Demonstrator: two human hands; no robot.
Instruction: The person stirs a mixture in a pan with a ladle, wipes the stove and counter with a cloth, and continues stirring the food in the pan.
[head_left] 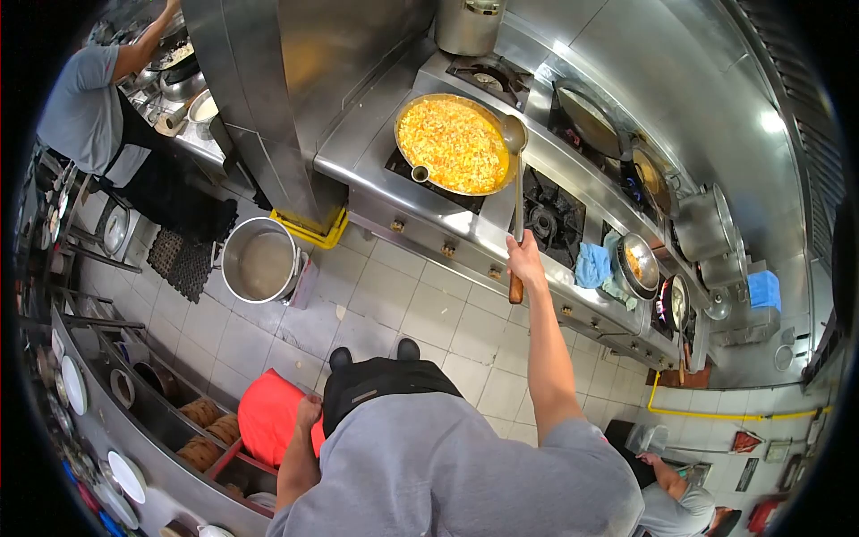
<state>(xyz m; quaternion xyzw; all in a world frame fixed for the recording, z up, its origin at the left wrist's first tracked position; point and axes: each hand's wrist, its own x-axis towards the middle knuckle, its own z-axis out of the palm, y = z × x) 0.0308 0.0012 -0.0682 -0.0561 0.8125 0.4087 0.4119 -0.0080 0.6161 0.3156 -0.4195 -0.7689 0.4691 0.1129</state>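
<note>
My right hand (525, 257) is closed around the long handle of a metal ladle (514, 135), above the stove's front edge. The ladle's bowl rests at the right rim of a wide pan (453, 144) full of yellow-orange food with small pieces. My left hand (309, 412) is low on the left, its fingers closed at the edge of a red bag or cloth (268, 419). An unlit burner (548, 217) shows to the right of the wide pan.
A large pot (259, 259) stands on the left. Blue cloth (592, 266) and a smaller pan (638, 266) lie along the stove. Two co-workers (85, 107) (671, 501) stand at far left and lower right. Shelving with dishes (161, 430) curves along the lower left.
</note>
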